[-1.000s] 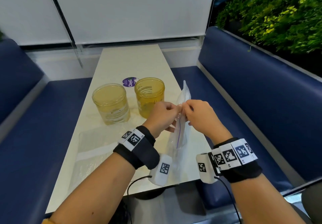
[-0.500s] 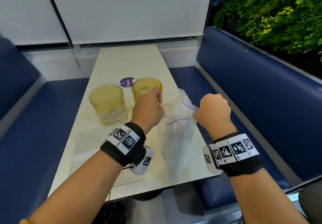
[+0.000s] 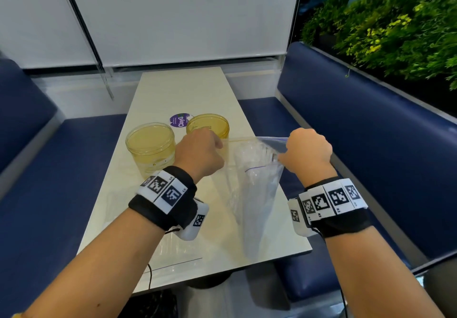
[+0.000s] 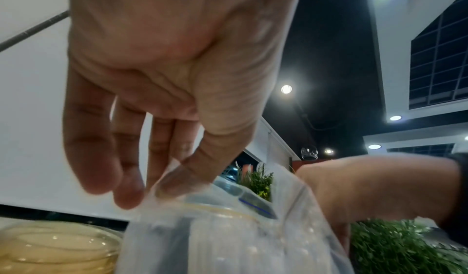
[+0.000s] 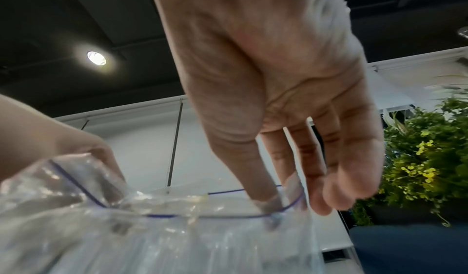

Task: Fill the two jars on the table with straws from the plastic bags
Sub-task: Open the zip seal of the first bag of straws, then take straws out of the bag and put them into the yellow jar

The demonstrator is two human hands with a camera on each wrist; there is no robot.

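A clear zip bag (image 3: 254,194) of clear straws stands on its lower end near the table's front right, its blue-lined mouth pulled wide. My left hand (image 3: 200,152) pinches the mouth's left lip (image 4: 174,178) between thumb and fingers. My right hand (image 3: 306,152) pinches the right lip (image 5: 276,200), thumb inside the bag. Two yellow-tinted jars stand behind: the left jar (image 3: 150,147) and the right jar (image 3: 210,124), partly hidden by my left hand. A second clear bag (image 3: 178,248) lies flat under my left wrist.
A round purple sticker (image 3: 179,120) lies on the cream table (image 3: 183,90) behind the jars. Blue bench seats (image 3: 371,132) run along both long sides. Green plants (image 3: 395,28) stand behind the right bench. The bag's lower end is close to the table's front right corner.
My hands were together at the bag's closed top a second ago. They have moved apart sideways, and the bag's mouth now gapes wide between them.
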